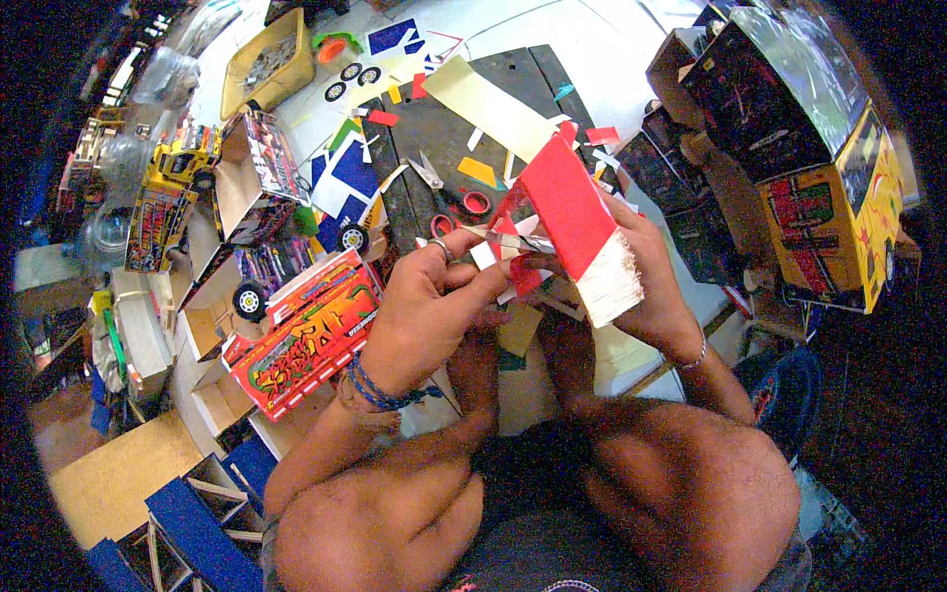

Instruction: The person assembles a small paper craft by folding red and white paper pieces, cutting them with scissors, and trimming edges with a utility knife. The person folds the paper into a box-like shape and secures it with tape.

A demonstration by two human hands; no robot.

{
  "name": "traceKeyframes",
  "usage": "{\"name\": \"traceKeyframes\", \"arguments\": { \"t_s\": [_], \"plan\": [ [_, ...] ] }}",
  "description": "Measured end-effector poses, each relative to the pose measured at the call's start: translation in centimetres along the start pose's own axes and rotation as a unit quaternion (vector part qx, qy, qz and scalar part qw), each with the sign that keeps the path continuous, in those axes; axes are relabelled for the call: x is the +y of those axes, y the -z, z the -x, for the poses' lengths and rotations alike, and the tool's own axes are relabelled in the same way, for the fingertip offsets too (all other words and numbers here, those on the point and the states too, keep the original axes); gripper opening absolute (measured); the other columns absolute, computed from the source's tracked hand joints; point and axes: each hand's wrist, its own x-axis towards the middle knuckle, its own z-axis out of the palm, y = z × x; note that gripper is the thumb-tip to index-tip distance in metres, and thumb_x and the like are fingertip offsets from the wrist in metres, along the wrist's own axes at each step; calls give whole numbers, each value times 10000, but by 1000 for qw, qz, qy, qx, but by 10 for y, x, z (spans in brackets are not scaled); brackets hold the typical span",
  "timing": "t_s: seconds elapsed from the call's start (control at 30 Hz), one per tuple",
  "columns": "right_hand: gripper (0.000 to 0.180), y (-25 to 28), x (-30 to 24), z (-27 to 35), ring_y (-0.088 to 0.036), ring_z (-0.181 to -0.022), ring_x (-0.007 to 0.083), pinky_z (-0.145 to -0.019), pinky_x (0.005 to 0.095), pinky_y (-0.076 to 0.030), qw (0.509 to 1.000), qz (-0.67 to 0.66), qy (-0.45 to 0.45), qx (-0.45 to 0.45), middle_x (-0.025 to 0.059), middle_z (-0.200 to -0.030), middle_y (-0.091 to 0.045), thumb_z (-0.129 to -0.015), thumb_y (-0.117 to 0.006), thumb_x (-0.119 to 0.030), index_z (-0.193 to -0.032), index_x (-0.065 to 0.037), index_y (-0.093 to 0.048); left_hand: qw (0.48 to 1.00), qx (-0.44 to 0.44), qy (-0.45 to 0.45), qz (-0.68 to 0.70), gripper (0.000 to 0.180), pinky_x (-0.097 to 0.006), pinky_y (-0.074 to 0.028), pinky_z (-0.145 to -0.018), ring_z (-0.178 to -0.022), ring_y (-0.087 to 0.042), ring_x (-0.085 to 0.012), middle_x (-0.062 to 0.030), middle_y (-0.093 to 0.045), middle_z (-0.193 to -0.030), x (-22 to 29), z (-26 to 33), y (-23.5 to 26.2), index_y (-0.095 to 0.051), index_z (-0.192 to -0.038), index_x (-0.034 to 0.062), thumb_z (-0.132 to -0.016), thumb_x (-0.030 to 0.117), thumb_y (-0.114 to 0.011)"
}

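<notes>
My right hand (641,266) grips a red-covered wooden box piece (572,202), tilted, with pale bare wood at its near corner. Close against its left side is my left hand (424,306), thumb and fingers pinched together. A thin greyish sliver (518,240) runs from those fingertips toward the box piece, too small to identify. By the thumb tip hangs a small red scrap (528,276); whether it is held or stuck to the box is unclear. Red-handled scissors (427,173) lie apart on the dark board (414,128) beyond my hands.
Paper and sticker offcuts (477,172) litter the board. Several toy wheels (351,72) lie beyond. On the left are a red toy truck body (306,331), a yellow toy truck (178,178) and a yellow tub (266,64). A large yellow-and-black toy truck (819,237) stands right.
</notes>
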Motion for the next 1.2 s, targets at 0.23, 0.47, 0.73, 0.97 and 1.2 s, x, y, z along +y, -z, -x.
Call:
{"name": "traceKeyframes", "arguments": {
  "t_s": [0.23,0.47,0.73,0.97,1.2],
  "plan": [
    [386,0,-1,0,-635,-1121,314,-934,374,-526,999,34,30,11,127,-1118,-628,-732,-730,32,-1107,-52,-701,999,-5,-33,22,446,-268,-598,-731,-926,-706,-131,-88,-748,-1061,-3,0,-1,-538,-1371,5,-979,160,-685],
    [368,-2,-4,0,-643,-1095,325,-910,381,-536,1000,16,-1,16,131,-1109,-624,-746,-738,11,-1106,-50,-696,1000,2,-14,5,472,-278,-607,-743,-926,-705,-131,-89,-749,-1052,-4,1,2,-535,-1384,2,-971,164,-697],
    [308,-7,3,4,-653,-1044,326,-877,385,-538,1000,16,-11,-4,141,-1114,-639,-827,-750,-41,-1124,-49,-669,999,13,27,30,494,-305,-625,-757,-950,-697,-160,-107,-729,-1062,-1,0,1,-515,-1395,-26,-973,158,-691],
    [269,-13,9,9,-642,-1003,280,-851,365,-521,1000,19,-9,9,113,-1063,-636,-857,-756,-63,-1108,-63,-657,992,25,35,118,440,-330,-633,-779,-931,-678,-148,-81,-695,-1045,-1,1,3,-539,-1375,-30,-980,129,-650],
    [356,-14,5,5,-637,-1126,367,-945,396,-537,999,-14,-30,22,150,-1192,-629,-804,-752,-21,-1151,-71,-688,1000,2,8,21,535,-278,-585,-816,-953,-682,-127,-68,-713,-1088,0,3,0,-497,-1406,-32,-935,95,-716]
  ]
}}
